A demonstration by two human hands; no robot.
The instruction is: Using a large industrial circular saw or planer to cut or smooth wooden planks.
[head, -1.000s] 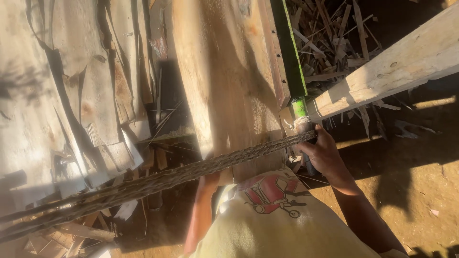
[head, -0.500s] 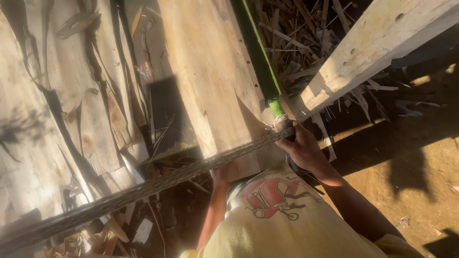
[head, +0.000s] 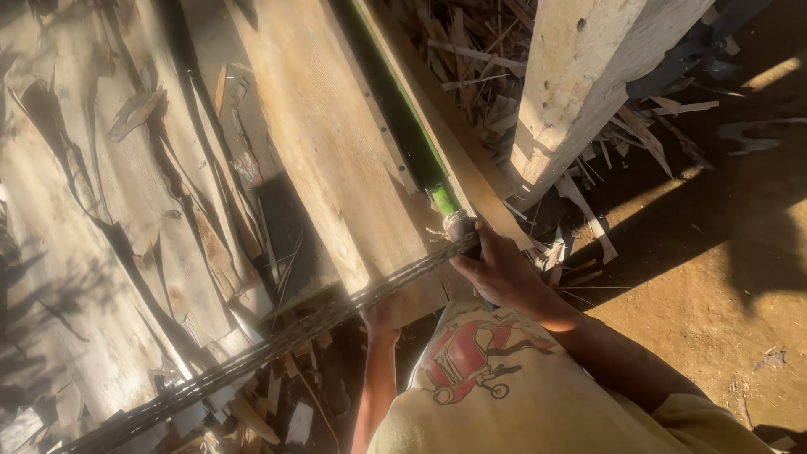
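Observation:
My right hand (head: 500,271) grips the near end of a long dark twisted cable (head: 277,340) that runs off to the lower left. The grip sits beside a green bar (head: 420,155) whose end is wrapped in cord. My left hand (head: 380,318) presses against the near end of a wide pale wooden plank (head: 336,160), partly hidden below the cable. A yellow shirt with a red print fills the bottom of the view.
A thick pale wooden post (head: 580,84) leans at the upper right over a heap of wood scraps (head: 479,59). Thin veneer sheets (head: 101,235) lie stacked at the left. Bare dirt floor (head: 714,277) spreads to the right, with splinters scattered near the post.
The view has swung: the post now stands steeper and closer, and the plank looks larger. My right hand stays closed on the cable end and my left hand stays under the plank's edge.

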